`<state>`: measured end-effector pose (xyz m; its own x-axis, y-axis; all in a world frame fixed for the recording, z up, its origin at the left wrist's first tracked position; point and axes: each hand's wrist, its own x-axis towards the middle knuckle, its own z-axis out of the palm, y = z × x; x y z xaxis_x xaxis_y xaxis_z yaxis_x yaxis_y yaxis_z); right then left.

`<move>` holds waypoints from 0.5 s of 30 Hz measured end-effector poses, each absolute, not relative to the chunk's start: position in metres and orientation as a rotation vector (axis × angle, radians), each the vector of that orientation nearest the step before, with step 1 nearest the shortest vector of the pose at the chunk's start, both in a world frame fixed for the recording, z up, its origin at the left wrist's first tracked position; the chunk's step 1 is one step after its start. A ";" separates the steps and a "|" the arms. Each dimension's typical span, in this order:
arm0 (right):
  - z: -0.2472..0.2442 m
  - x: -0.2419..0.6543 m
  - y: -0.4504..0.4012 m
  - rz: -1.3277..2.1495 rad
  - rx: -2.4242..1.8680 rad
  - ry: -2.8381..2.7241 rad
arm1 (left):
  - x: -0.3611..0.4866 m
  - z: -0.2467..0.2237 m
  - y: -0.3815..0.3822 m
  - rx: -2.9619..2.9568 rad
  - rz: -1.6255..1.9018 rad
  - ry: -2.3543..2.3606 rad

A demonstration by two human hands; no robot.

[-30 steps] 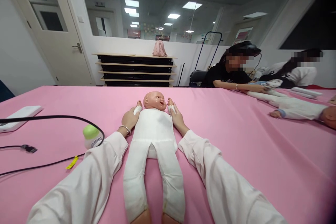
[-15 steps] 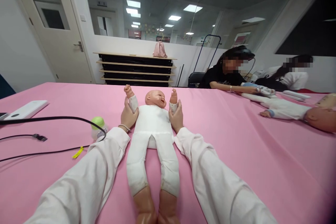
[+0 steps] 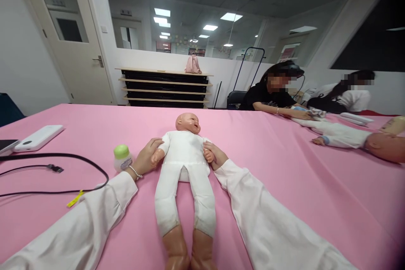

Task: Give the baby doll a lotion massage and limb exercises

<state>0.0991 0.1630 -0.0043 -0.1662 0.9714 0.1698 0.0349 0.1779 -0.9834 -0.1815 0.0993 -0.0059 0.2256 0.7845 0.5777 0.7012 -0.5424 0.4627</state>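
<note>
A baby doll (image 3: 183, 152) with a vinyl head, a white cloth body and vinyl feet lies on its back on the pink tablecloth (image 3: 300, 185). My left hand (image 3: 145, 157) grips the doll's arm near its wrist, at the doll's side. My right hand (image 3: 215, 155) holds the doll's other arm (image 3: 208, 154) in the same way, with the small vinyl hand showing by my fingers. A green-capped baby bottle (image 3: 122, 157) stands close to my left hand, apart from it.
A white power bank (image 3: 38, 138) and a black cable (image 3: 53, 185) lie at the left. Across the table's right end, a seated person's hand (image 3: 300, 114) rests on another doll (image 3: 344, 137). Another person (image 3: 351, 98) sits beyond. Black shelves (image 3: 164, 86) stand behind.
Both doll arms were raised beside its head; my hands have brought them down to its sides. The view has also shifted slightly, with the doll sitting a little lower in the picture.
</note>
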 end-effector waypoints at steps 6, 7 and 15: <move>-0.010 0.102 0.169 1.497 -0.945 -1.179 | -0.182 -0.011 0.103 2.476 1.281 1.377; -0.010 0.102 0.169 1.516 -0.936 -1.161 | -0.183 -0.011 0.103 2.482 1.285 1.377; -0.006 0.099 0.162 1.584 -0.898 -1.090 | -0.185 -0.012 0.100 2.455 1.304 1.424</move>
